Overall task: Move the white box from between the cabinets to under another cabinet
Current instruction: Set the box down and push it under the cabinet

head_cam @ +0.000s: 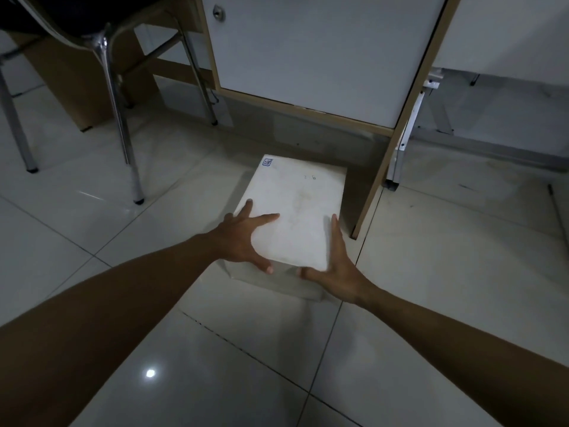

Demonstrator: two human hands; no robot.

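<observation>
A white box (297,208) with a small blue stamp at its far left corner lies on the tiled floor, its far end just in front of the gap under a white cabinet (311,60) with a wooden frame. My left hand (243,238) rests spread on the box's near left corner, fingers on the lid and thumb over the near edge. My right hand (334,266) presses flat against the box's near right side, thumb on the near face. Both hands grip the box between them.
A chair with chrome legs (123,124) stands at the left. The cabinet's wooden side panel (391,149) comes down to the floor right of the box. A metal bracket leg (400,155) stands behind it. Glossy floor tiles (215,365) lie all around.
</observation>
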